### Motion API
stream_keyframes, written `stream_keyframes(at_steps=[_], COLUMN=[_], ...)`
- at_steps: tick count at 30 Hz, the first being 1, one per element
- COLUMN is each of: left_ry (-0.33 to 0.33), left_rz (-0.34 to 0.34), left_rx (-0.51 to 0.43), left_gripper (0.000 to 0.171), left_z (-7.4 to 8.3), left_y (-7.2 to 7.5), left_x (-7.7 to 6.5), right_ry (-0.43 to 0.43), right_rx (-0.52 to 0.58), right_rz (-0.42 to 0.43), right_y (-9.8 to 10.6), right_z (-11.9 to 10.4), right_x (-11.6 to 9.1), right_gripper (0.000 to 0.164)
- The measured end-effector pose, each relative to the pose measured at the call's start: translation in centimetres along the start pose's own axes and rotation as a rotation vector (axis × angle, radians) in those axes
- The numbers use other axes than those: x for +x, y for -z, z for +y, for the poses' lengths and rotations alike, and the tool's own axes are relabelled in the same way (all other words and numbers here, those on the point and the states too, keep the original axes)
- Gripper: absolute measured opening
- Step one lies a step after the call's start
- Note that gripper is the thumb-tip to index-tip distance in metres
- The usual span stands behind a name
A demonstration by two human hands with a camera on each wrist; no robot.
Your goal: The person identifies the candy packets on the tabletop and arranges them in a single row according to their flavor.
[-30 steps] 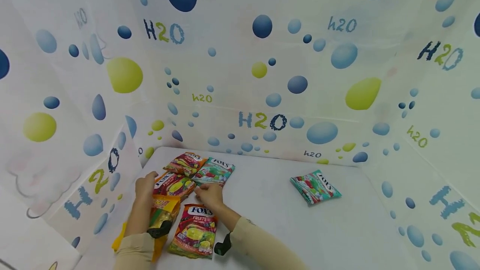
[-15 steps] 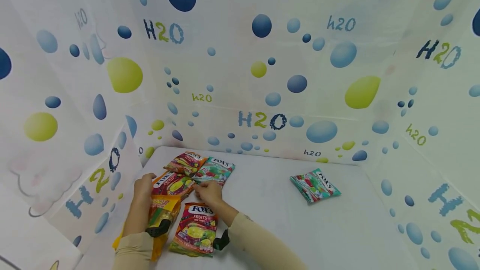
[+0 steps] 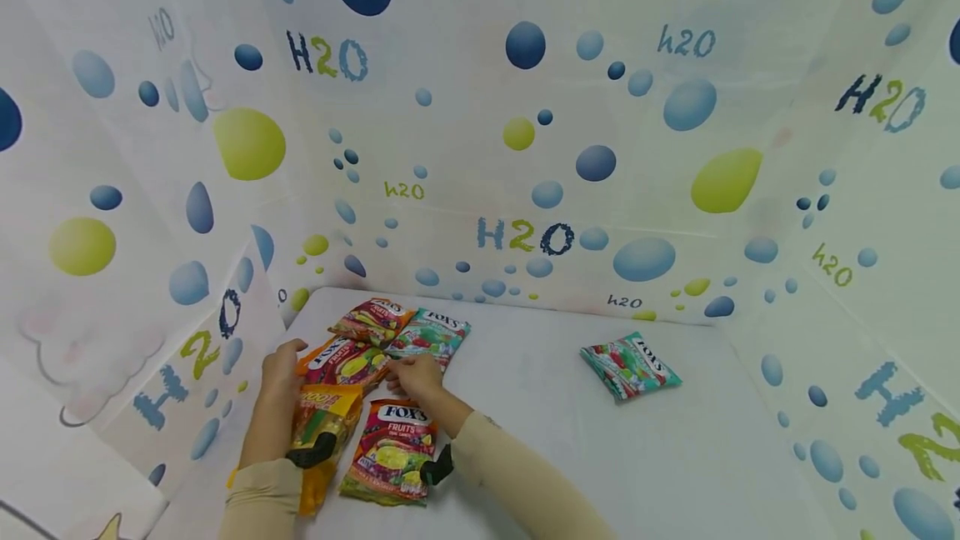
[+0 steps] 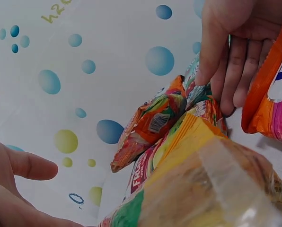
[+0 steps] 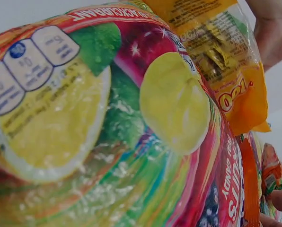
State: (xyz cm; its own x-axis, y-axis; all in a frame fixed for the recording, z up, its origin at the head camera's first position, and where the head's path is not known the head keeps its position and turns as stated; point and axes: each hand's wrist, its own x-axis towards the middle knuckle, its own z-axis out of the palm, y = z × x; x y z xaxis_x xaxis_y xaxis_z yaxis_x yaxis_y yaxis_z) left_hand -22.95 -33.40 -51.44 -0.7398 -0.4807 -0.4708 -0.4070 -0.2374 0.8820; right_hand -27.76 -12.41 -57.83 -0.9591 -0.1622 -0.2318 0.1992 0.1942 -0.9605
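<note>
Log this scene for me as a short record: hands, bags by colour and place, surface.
left hand: thumb extended, beside the middle red bag's left end; contact unclear
right hand: fingertips at that bag's right end; pinch or touch unclear
back pair: back red bag left, back teal bag right
yellow bag: nearer than the middle red bag, partly hidden by the left arm
front red bag: right of the yellow bag
lone teal bag: apart, far right
surface: white

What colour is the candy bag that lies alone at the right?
That candy bag is mostly teal, with red patches; the head view shows it best.
</note>
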Motion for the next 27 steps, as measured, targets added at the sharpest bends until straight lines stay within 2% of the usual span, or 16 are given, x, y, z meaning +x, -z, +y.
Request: stream_keyframes(at_steps=[6,10,13,18,27], left_ry=[0.042,0.042,0.046,0.044,0.044], left_rz=[-0.002,-0.003,0.001,0.01,0.019], left_rx=[-0.089,-0.135,-0.146,-0.147,-0.114], left_gripper=[0.086,0.088,0.087,0.085,0.078], left_z=[-0.2,-0.2,-0.3,0.0,0.6], left_y=[0.3,0.1,0.0,0.0,-0.1], left_x=[0.5,0.8,0.8,0.5,0.1], right_ry=[-0.034,-0.033,-0.052,-0.095,-0.081], right_rx=[-0.004,0.062,0.113,0.137,0.234], right_rz=[0.02,0.015,0.016,0.035,0.078], right_y=[-0.3,-0.2,-0.1,-0.4,-1.1], right_z=[0.0,0.0,-0.2,-0.6,-1.0], right_x=[0.2,0.5,0.7,1.0,0.6], right_gripper=[0.025,0.022,0.019,0.013,0.011])
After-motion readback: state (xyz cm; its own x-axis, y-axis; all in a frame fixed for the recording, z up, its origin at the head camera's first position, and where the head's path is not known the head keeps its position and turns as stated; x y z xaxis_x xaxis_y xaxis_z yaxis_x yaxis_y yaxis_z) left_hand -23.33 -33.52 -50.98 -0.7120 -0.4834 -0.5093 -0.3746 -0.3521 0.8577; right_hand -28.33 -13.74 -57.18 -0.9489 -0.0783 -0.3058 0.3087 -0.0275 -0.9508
